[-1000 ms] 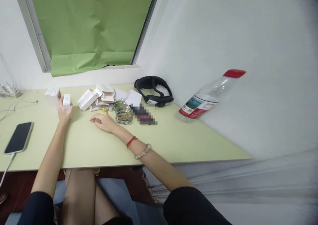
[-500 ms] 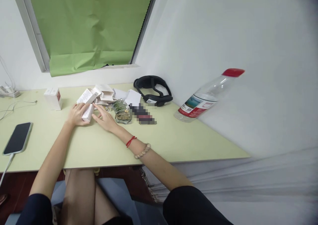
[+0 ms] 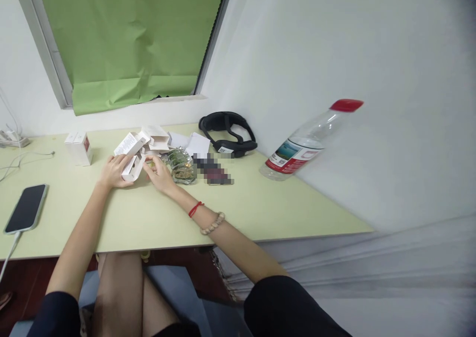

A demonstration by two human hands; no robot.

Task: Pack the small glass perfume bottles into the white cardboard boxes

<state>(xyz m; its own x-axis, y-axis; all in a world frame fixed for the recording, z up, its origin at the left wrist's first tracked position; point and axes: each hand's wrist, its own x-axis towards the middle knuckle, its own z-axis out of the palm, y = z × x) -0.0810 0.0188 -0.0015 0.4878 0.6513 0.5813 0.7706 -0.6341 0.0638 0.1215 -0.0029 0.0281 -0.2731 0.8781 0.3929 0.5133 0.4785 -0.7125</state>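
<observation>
My left hand [image 3: 112, 171] is wrapped round a small white carton [image 3: 130, 171] resting on the table. The top of this carton is lifted, and a dark spot shows inside. On its right side, my right hand [image 3: 162, 176] pinches the raised flap between thumb and fingers. Right behind my left hand lies a white box with printed text [image 3: 128, 144]. Further white boxes [image 3: 158, 136], partly open, are heaped beside it. Clear packets [image 3: 183, 173] with greenish and brownish contents lie to the right of my right hand.
A black headset [image 3: 228, 135] and a blurred-out dark object [image 3: 214, 169] lie to the right. The red-capped plastic bottle [image 3: 293, 153] stands near the wall. At left are an upright white box [image 3: 79, 149], a phone [image 3: 27, 208] on a cable, and a power strip [image 3: 14, 140].
The carton was closed; now its top stands raised on the right side. My right hand's fingers have gone from loosely apart to pinching the flap.
</observation>
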